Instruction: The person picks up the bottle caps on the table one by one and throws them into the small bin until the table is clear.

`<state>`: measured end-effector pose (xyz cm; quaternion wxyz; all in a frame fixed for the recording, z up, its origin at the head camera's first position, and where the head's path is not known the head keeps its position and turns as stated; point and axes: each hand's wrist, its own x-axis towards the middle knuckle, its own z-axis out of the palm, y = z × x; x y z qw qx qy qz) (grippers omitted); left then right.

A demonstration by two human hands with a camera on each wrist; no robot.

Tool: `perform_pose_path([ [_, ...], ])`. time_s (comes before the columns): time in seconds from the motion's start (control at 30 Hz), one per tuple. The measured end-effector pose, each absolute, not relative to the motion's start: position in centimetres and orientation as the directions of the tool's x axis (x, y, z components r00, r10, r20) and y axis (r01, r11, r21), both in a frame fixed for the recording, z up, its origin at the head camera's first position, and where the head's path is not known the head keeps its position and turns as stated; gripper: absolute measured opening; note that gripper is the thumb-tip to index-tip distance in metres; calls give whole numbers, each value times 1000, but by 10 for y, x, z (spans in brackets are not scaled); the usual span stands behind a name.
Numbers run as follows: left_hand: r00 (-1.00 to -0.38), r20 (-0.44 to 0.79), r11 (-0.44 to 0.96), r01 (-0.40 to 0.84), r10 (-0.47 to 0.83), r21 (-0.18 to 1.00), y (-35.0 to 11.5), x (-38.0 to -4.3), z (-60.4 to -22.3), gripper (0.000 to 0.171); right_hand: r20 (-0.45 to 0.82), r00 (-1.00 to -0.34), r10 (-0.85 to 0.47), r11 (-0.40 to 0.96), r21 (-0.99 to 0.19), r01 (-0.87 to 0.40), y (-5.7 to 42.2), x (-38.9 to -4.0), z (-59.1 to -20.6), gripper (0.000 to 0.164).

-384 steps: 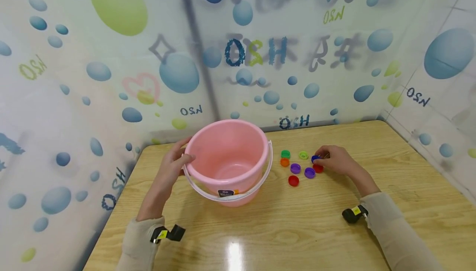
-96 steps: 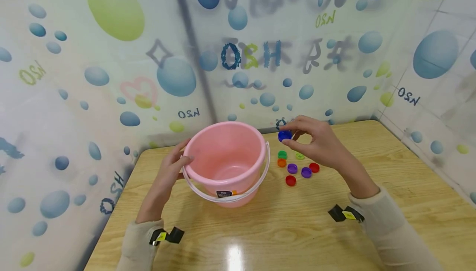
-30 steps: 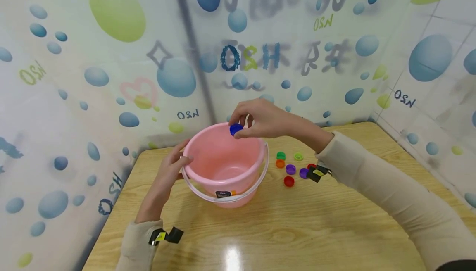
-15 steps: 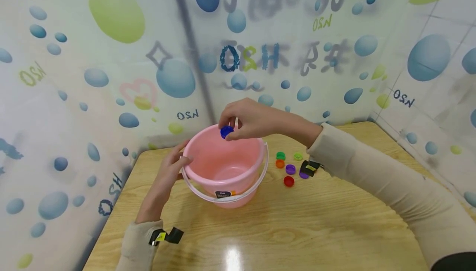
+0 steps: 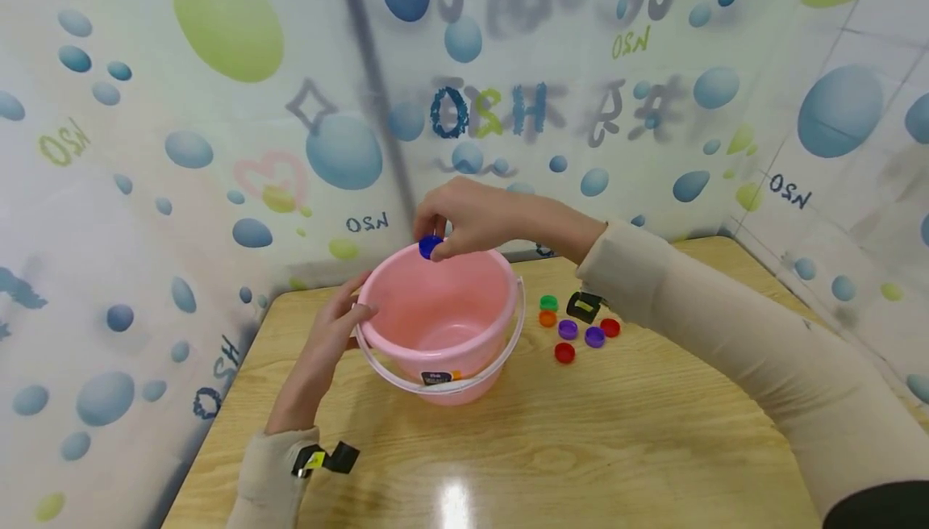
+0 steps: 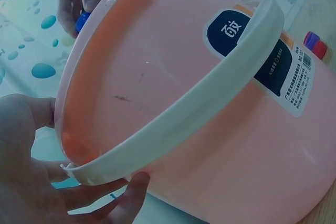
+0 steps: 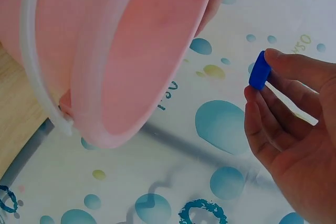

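My left hand (image 5: 334,321) grips the left rim of a pink plastic bucket (image 5: 446,303), thumb over the edge and the other fingers against the outside. In the left wrist view, the fingers (image 6: 137,184) lie beneath the white handle (image 6: 173,119) where it joins the rim. Between thumb and fingertips, my right hand (image 5: 468,216) pinches a blue bottle cap (image 5: 430,247). From the head, this cap overlaps the bucket's far rim. The right wrist view shows the cap (image 7: 259,71) held edge-on, apart from the bucket. The bucket's visible floor has nothing on it.
Several caps lie right of the bucket: green (image 5: 548,303), orange (image 5: 547,318), purple (image 5: 568,330) and red (image 5: 564,353) among them. The patterned curtain (image 5: 327,45) hangs behind the wooden table (image 5: 551,448). My right sleeve (image 5: 711,319) passes above the table's right side.
My right hand picked the blue cap up from the group, raised it and carried it left over the bucket, lately shifting slightly up and left. The left hand has kept its grip on the rim.
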<state>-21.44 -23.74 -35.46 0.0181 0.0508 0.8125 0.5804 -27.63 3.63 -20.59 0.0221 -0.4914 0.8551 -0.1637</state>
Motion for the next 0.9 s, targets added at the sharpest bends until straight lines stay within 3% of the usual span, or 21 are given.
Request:
perform_pose_path([
  [0.53, -993, 47, 311, 80, 111, 947, -237, -217, -359, 60, 74, -607, -792, 546, -359, -757, 42, -299, -199, 27],
  [0.9, -992, 55, 309, 88, 113, 947, -239, -216, -358, 60, 70, -600, -797, 544, -349, -763, 38, -299, -198, 26],
])
